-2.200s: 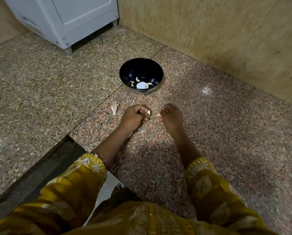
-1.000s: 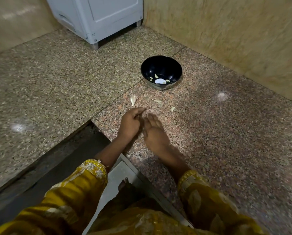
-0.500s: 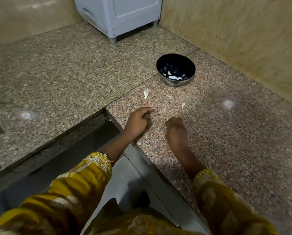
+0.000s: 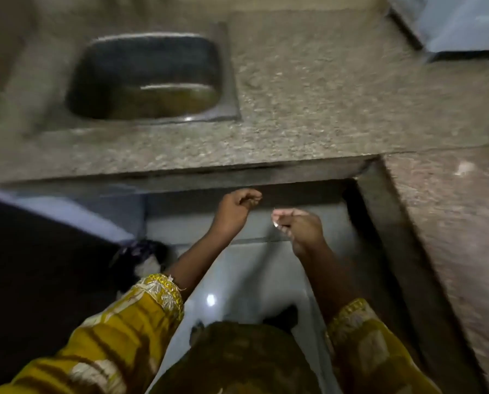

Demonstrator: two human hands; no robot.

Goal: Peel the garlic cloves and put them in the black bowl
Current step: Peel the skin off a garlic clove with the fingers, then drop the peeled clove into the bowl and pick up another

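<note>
Granite counter point(image 4: 308, 109) has its sink point(image 4: 232, 81) at eleven o'clock, and off its edge the right hand point(image 4: 301, 227) pinches a pale scrap point(image 4: 276, 221), probably peel to discard, while the left hand point(image 4: 237, 204) is curled, contents unclear

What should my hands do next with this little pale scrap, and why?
Probably let it drop here. The right hand pinches a pale scrap, likely garlic peel, though blur hides detail. Both it and the curled left hand are held off the counter, over the floor, which suggests discarding rather than peeling.
</note>
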